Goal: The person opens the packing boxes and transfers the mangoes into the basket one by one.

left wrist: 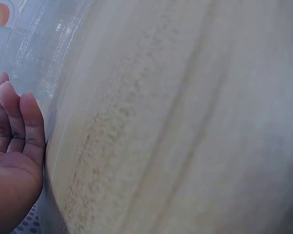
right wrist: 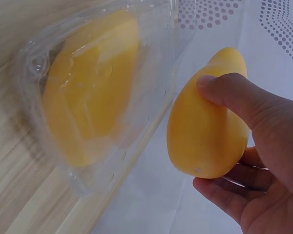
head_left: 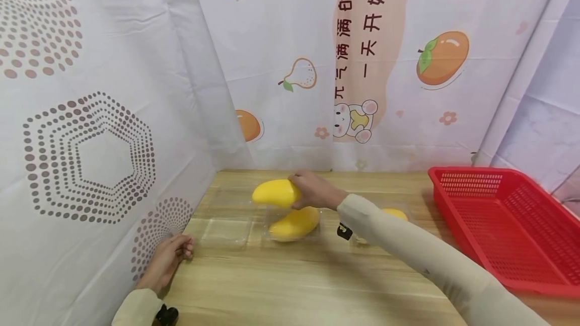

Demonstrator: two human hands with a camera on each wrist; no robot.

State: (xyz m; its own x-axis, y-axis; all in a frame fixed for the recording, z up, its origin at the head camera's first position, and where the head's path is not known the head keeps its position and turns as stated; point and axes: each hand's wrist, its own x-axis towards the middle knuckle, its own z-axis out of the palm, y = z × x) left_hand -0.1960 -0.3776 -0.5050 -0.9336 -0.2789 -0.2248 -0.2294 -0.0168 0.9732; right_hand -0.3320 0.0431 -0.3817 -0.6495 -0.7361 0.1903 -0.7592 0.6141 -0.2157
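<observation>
My right hand (head_left: 315, 190) grips a smooth yellow mango (head_left: 273, 193), raised above the middle clear plastic box. In the right wrist view the thumb lies across the top of this mango (right wrist: 205, 126) and the fingers curl beneath it. A second mango (head_left: 294, 224) sits inside the clear box (right wrist: 28, 92) below. My left hand (head_left: 171, 256) rests at the table's left edge with loosely bent fingers and holds nothing. Near its fingers, in the left wrist view, shows a clear plastic box (left wrist: 51, 44).
Left of the middle box stands another clear box (head_left: 226, 231) with nothing in it. Another yellow mango (head_left: 395, 214) lies to the right, partly hidden by my right sleeve. A red basket (head_left: 466, 235) stands at the far right. Printed curtains (head_left: 281, 130) border the wooden table (head_left: 254, 291).
</observation>
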